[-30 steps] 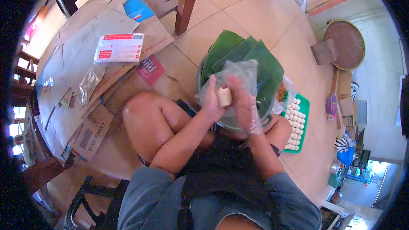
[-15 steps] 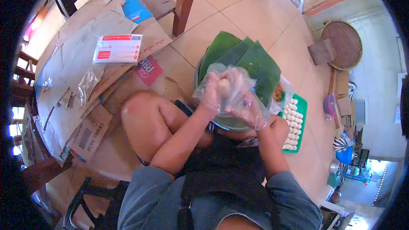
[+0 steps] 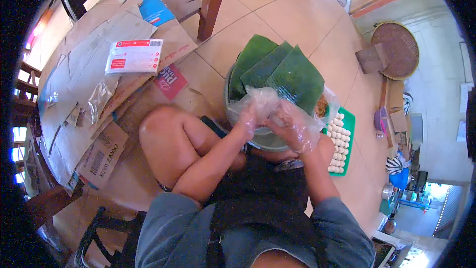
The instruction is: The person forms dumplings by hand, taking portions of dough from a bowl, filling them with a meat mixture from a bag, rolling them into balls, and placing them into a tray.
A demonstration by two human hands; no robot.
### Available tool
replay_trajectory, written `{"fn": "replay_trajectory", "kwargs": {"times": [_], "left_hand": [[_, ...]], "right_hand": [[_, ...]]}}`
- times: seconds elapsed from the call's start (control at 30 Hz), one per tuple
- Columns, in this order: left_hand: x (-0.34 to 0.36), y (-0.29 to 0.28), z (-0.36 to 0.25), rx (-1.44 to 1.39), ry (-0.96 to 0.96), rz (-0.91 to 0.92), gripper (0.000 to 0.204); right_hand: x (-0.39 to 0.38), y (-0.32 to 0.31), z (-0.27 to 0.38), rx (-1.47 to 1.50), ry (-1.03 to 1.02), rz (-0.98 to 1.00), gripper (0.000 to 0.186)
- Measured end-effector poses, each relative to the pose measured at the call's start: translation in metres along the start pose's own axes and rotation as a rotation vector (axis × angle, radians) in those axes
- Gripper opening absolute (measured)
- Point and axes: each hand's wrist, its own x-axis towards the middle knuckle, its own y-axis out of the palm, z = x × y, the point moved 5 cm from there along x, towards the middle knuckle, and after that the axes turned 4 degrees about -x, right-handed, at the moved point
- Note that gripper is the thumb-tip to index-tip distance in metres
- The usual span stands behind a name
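Leaves (image 3: 285,72) across basin (image 3: 266,142), gloved hands (image 3: 293,128) above; green tray (image 3: 350,115) holds white balls (image 3: 339,141).

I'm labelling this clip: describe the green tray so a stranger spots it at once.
Start with the large round basin with broad green leaves. To its right, on the tiled floor, lies the green rectangular tray. Its rows of small white balls set it apart from the basin and the round woven tray farther off.
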Motion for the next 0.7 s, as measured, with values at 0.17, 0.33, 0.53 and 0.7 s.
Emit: {"fn": "replay_trajectory", "kwargs": {"times": [0.17, 0.33, 0.53, 0.7], "left_hand": [[-0.009, 0.014, -0.018, 0.351, 0.239, -0.048, 0.032], [-0.015, 0.017, -0.031, 0.17, -0.108, -0.068, 0.031], [-0.006, 0.006, -0.044, -0.007, -0.356, -0.024, 0.045], [-0.003, 0.017, -0.066, -0.226, -0.058, -0.075, 0.051]], "right_hand": [[-0.011, 0.028, -0.014, -0.047, 0.069, 0.079, 0.021], [-0.017, 0.041, -0.026, 0.537, 0.254, -0.018, 0.02], [-0.045, 0.034, -0.066, 0.922, 0.793, -0.116, 0.041], [-0.021, 0.002, -0.013, 0.417, 0.42, -0.077, 0.057]]}}
